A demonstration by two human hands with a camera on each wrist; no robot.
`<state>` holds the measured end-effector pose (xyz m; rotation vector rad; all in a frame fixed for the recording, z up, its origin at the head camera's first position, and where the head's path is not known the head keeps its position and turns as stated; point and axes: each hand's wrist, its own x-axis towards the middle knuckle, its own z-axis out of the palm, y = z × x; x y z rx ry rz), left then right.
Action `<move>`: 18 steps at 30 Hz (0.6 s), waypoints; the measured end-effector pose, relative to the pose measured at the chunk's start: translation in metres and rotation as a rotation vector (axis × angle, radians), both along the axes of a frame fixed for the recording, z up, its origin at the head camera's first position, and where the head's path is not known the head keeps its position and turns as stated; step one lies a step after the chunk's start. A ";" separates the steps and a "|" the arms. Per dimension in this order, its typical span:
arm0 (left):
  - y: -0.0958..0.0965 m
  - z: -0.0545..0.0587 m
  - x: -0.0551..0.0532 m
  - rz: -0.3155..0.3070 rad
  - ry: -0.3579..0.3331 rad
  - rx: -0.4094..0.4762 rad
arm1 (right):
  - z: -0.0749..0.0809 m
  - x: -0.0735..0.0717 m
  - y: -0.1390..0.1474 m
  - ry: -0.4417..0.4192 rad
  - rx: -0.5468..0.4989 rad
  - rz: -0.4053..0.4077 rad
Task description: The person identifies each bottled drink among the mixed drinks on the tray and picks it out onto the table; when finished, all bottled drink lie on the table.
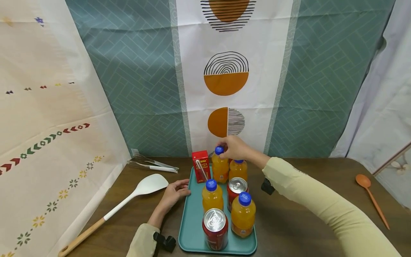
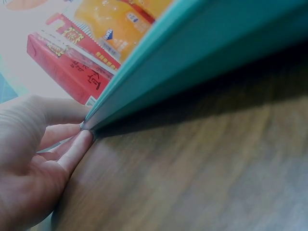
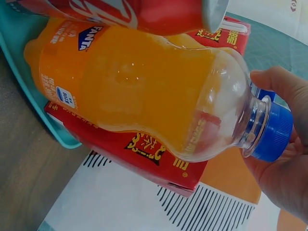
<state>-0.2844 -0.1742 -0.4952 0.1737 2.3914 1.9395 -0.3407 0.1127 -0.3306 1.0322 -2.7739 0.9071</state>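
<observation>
My right hand (image 1: 236, 148) pinches the blue cap of the rear orange soda bottle (image 1: 220, 169), which stands upright at the back of a teal tray (image 1: 192, 221). In the right wrist view, another orange soda bottle (image 3: 144, 82) hides most of the held one; fingers show behind its cap. My left hand (image 1: 174, 192) lies beside the tray's left edge, fingertips touching the rim (image 2: 110, 103). Next to the held bottle is a red drink carton (image 1: 200, 166) with a wrapped straw. A second red carton (image 3: 144, 149) stands behind the nearer bottle.
Toward the front of the tray are two more orange soda bottles (image 1: 243, 216) and two red cola cans (image 1: 215, 228). A white spatula (image 1: 128, 200) and whisks (image 1: 154, 165) lie to the left, an orange spoon (image 1: 372, 200) far right. Patterned cloth (image 1: 224, 89) hangs behind.
</observation>
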 end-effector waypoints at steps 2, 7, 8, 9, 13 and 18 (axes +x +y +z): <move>0.000 0.000 0.000 -0.005 0.003 0.004 | 0.000 0.000 0.000 0.003 -0.015 -0.014; 0.000 0.002 -0.001 -0.014 -0.007 0.017 | 0.008 0.007 -0.002 -0.034 -0.056 -0.082; 0.000 0.002 -0.001 -0.014 -0.004 0.013 | 0.008 0.008 -0.002 -0.028 -0.061 -0.091; 0.001 0.002 -0.001 -0.011 -0.005 0.013 | 0.008 0.008 -0.003 -0.024 -0.067 -0.100; 0.001 0.002 -0.001 -0.006 0.000 0.006 | 0.010 0.011 -0.004 0.012 -0.087 -0.124; 0.000 0.000 -0.001 0.002 -0.005 0.007 | 0.016 0.013 -0.005 0.034 -0.125 -0.146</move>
